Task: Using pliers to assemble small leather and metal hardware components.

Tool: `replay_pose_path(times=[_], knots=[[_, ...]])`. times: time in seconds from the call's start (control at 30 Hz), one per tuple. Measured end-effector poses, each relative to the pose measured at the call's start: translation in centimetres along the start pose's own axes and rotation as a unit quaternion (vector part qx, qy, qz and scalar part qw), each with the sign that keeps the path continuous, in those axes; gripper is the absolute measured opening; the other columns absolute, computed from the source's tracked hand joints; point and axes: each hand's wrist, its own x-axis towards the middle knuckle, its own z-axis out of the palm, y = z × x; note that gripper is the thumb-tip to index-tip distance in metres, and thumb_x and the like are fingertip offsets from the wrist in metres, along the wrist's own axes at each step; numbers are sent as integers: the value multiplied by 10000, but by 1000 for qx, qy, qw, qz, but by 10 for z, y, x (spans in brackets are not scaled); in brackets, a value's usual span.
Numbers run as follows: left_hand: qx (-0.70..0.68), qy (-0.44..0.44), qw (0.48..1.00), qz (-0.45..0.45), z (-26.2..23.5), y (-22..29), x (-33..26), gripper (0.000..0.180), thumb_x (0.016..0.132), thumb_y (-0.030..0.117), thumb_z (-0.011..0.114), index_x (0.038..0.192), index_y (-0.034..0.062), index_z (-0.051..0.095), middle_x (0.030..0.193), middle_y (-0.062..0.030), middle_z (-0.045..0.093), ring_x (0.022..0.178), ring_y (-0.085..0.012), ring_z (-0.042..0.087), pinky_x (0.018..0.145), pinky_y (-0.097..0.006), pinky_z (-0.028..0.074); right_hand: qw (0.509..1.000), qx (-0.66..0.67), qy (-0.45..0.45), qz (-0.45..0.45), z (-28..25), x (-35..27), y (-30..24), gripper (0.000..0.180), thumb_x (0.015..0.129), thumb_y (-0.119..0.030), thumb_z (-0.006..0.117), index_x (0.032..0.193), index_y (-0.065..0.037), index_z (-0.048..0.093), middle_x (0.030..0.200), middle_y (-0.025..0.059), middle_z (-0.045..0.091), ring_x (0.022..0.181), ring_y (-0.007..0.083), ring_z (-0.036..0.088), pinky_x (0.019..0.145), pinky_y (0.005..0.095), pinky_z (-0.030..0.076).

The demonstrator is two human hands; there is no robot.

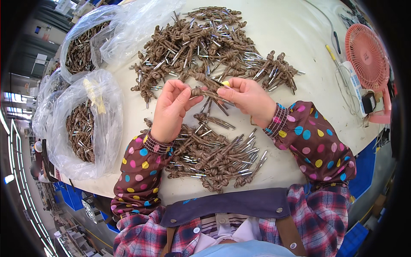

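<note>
Over the middle of the table, between two heaps, my hands hold a knotted bundle of brown shoelaces [204, 91] with metal tips. My left hand [171, 110] pinches its left end by the knot, thumb against fingers. My right hand [249, 99] grips the strands on the other side between thumb and index finger; a bit of yellow covering shows at a fingertip. Beyond my hands spreads a large heap of knotted brown laces [209, 40], their silvery tips pointing many ways. A smaller heap of similar laces [214, 158] lies between my forearms, close to my body.
Clear plastic bags [112, 132] filled with brown laces stand along the table's left side. At the right are a pink fan [366, 55], a white power strip [353, 89] with cables, and a yellow pen-like tool [330, 52]. Blue bins [70, 195] show below the table's edge.
</note>
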Motion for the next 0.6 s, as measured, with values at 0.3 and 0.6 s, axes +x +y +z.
replay_pose_path(times=[0.3, 0.6], knots=[[32, -29, 999, -30, -9, -4, 1, 202, 1023, 170, 451, 1194, 63, 453, 1022, -35, 543, 928, -133, 585, 687, -266, 493, 957, -263, 31, -116, -15, 2, 5, 298, 872, -252, 687, 1020, -7, 602, 823, 48, 669, 762, 138, 637, 693, 292, 495], [145, -51, 987, -55, -9, -4, -4, 293, 1032, 201, 439, 1278, 41, 451, 969, -12, 521, 882, -97, 580, 713, -237, 482, 828, -503, 117, -218, -30, -14, -30, 340, 794, -205, 756, 1048, -42, 600, 754, 93, 643, 689, 251, 632, 633, 324, 495]])
